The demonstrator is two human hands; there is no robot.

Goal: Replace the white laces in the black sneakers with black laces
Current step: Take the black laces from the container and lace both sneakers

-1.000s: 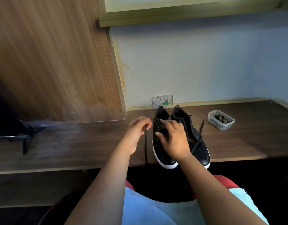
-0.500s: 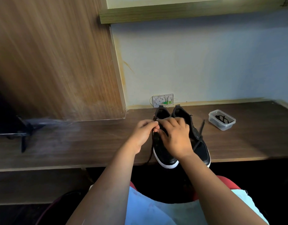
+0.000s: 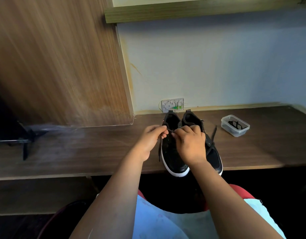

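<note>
Down low and close, a person's lap shows, with light blue cloth and a bit of red at the sides. Two bare arms reach up from there to the table (image 3: pixel 97 152), which is dark brown wood. At its near edge sit two black sneakers (image 3: pixel 173 159) with white soles, side by side and touching, toes pointing at the person. Both hands are over the left shoe. The left hand (image 3: pixel 149 142) has its fingers curled, and it pinches a black lace (image 3: pixel 160 149) near the top of the shoe. One end of that lace hangs down on the left side of the shoe, over the table. The right hand (image 3: pixel 190 144) is curled too, and its fingertips pinch the same lace just beside the left hand's fingers. The two hands almost touch. On the right shoe, another black lace (image 3: pixel 213 137) sticks up and out to the right, loose. Farther right on the table, well apart from the shoes, is a small clear plastic box (image 3: pixel 235 125) with something dark and thin inside. At the far left, a black thing with thin legs stands on the table. Behind the shoes, on the pale wall, is a white wall plate (image 3: pixel 173 105) with a little green in it. A big wood panel (image 3: pixel 54 57) fills the far left, and a shelf (image 3: pixel 200 11) runs across the top.
</note>
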